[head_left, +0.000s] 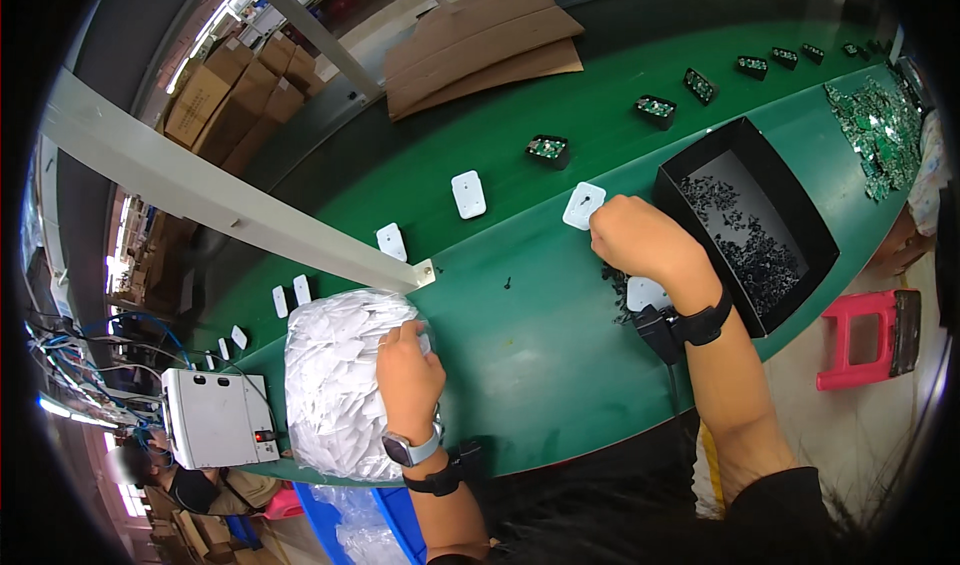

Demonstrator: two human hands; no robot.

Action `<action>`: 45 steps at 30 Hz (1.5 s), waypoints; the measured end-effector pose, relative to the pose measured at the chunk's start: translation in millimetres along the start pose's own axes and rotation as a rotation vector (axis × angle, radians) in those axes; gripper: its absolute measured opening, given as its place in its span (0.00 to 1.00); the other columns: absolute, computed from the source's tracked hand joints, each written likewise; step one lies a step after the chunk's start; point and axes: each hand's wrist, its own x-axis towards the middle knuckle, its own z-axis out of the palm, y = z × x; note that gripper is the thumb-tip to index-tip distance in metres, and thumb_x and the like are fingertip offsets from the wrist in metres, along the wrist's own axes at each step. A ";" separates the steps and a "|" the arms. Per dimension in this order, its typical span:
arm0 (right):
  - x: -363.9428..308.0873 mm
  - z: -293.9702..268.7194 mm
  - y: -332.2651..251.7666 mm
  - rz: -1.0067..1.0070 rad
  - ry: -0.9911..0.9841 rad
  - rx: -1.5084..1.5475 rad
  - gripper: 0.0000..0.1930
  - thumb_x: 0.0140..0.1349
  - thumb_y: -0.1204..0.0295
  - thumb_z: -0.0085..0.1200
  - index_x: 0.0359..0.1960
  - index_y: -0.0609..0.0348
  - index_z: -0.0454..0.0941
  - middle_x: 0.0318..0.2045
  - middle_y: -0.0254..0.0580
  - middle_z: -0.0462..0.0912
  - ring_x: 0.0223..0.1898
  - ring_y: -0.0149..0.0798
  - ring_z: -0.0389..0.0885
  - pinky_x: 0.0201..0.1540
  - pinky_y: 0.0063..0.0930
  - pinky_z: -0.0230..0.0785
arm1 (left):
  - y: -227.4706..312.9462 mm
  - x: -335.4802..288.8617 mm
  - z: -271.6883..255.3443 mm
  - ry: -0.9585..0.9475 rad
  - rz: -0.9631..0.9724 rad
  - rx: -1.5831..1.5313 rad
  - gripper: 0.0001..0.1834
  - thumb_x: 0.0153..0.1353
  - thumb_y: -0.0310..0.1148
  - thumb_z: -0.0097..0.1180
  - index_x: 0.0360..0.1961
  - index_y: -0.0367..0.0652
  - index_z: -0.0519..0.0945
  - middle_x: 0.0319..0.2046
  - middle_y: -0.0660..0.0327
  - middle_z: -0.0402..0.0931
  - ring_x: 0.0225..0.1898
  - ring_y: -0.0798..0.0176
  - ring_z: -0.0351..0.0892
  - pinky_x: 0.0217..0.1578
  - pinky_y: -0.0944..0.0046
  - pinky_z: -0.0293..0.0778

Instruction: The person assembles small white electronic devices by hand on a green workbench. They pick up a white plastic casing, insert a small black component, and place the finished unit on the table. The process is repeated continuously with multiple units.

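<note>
My left hand (408, 377), fingers curled, rests at the right side of a clear plastic bag (345, 390) packed with white plastic covers. What those fingers grip, if anything, is hidden. To the right, my right hand (640, 237) is closed, its fingertips tucked beside a white cover (576, 211) that has a small black part (586, 202) on it. What the right fingers pinch cannot be made out. Under that wrist lies another white cover (645, 293), next to a scatter of small black parts (618, 290). One more black piece (507, 284) lies alone on the green surface.
A black box (820, 250) of small black parts stands at right, with a heap of green circuit boards (880, 135) beyond. White covers (468, 195) and black housings with boards (548, 150) line the green belt. A slanted metal post (230, 200) crosses at left.
</note>
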 end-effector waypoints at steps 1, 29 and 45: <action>0.4 0.8 2.1 -0.029 0.026 0.028 0.06 0.55 0.78 0.58 0.30 0.72 0.82 0.32 0.65 0.84 0.35 0.62 0.86 0.40 0.50 0.80 | -2.1 0.3 0.5 0.013 0.007 0.006 0.20 0.49 0.18 0.62 0.46 0.36 0.80 0.36 0.47 0.82 0.40 0.42 0.80 0.43 0.48 0.75; -2.7 -1.8 -66.1 -0.415 0.121 0.754 0.07 0.67 0.72 0.60 0.33 0.63 0.80 0.30 0.42 0.80 0.35 0.45 0.82 0.38 0.35 0.74 | 91.8 30.9 15.8 -0.291 -0.311 -2.127 0.29 0.68 0.33 0.48 0.70 0.39 0.65 0.60 0.49 0.72 0.49 0.56 0.74 0.48 0.59 0.70; 1.2 15.4 -75.4 -0.511 0.281 0.609 0.08 0.62 0.74 0.65 0.33 0.63 0.77 0.31 0.42 0.78 0.35 0.48 0.77 0.38 0.40 0.72 | 91.7 27.0 23.4 -0.116 -0.381 -1.866 0.21 0.75 0.28 0.52 0.66 0.32 0.71 0.49 0.51 0.84 0.47 0.58 0.86 0.51 0.57 0.85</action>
